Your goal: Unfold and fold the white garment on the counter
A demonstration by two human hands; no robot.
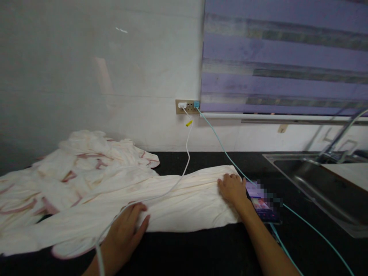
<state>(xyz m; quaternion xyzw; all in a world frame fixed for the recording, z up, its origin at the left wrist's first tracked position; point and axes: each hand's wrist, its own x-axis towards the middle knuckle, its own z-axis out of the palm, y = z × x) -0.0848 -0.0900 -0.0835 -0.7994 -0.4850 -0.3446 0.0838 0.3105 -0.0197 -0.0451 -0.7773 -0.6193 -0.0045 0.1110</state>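
A cream-white cloth [178, 199] with pinkish-red markings lies across a black countertop [201, 249], filling the left and centre of the frame; its left part is bunched in loose folds, its right part is drawn out into a flatter, pleated band.

The left hand [126, 230], at lower centre-left, lies palm down on the near edge of the cloth, fingers spread and flat, pinching nothing. The right hand [231, 188], at centre-right, rests palm down on the right end of the cloth, fingers slightly curled over the fabric; whether it pinches any cloth cannot be told.

A white cable [186, 153] runs down from a white plug in the wall socket [187, 106] at centre, across the cloth and past the left hand. A teal cable [221, 147] drops from the same socket toward a phone [263, 205] lying on the counter just beside the right hand.

At right, a steel sink [290, 168] is set in the counter; a pale flat board [349, 172] shows inside its basin, and a faucet [342, 136] rises above it. A striped purple blind [284, 57] fills the upper right.
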